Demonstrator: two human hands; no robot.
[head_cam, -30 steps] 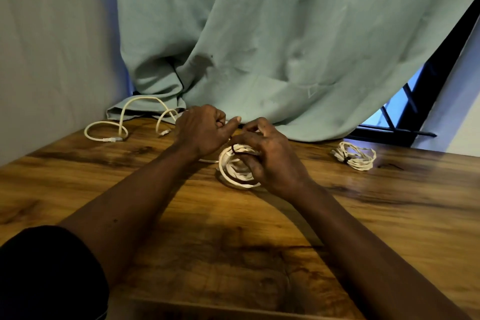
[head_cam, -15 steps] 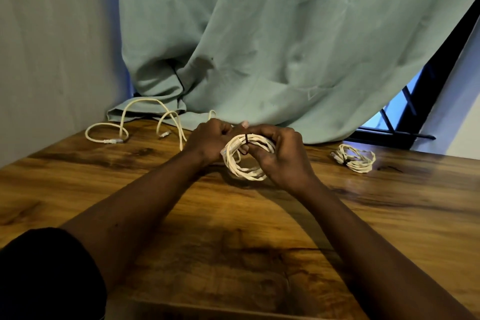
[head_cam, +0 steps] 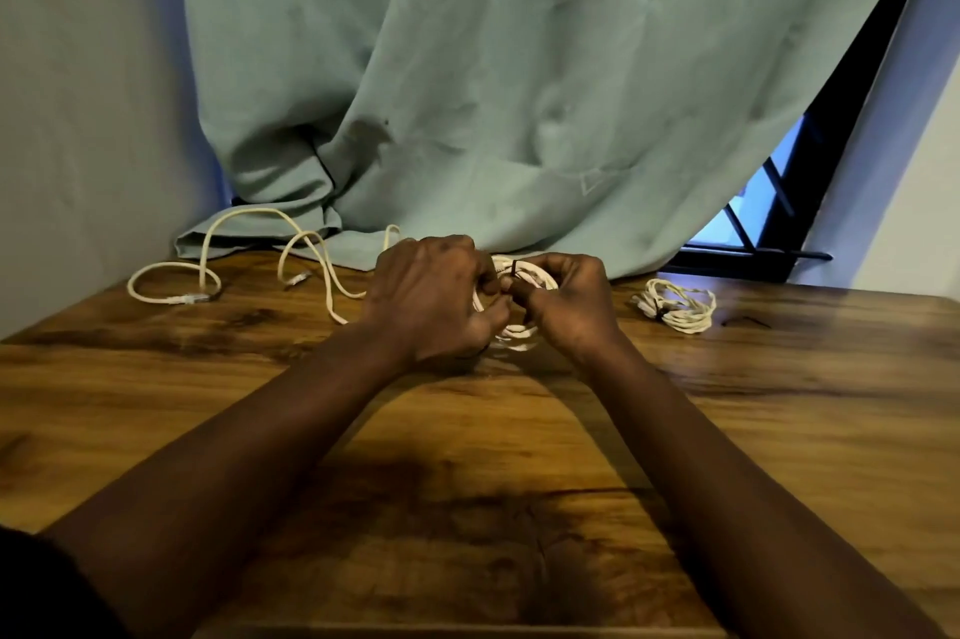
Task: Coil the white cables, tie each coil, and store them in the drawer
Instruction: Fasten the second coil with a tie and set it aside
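1. Left grip and right grip are both curling their fingers round the white coil, holding it between them low over the desk; a black tie is crossing the coil's top.
2. Left of the grips, a loose white cable is lying on the desk; right of them, a tied coil is resting.

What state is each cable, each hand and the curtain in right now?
left hand, gripping the held coil's left side
right hand, pinching the held coil near its black tie
held coil, wound, black tie around it
tied coil, wound and bound, lying on the table
loose cable, uncoiled, sprawled on the table
curtain, hanging to the table, window partly uncovered
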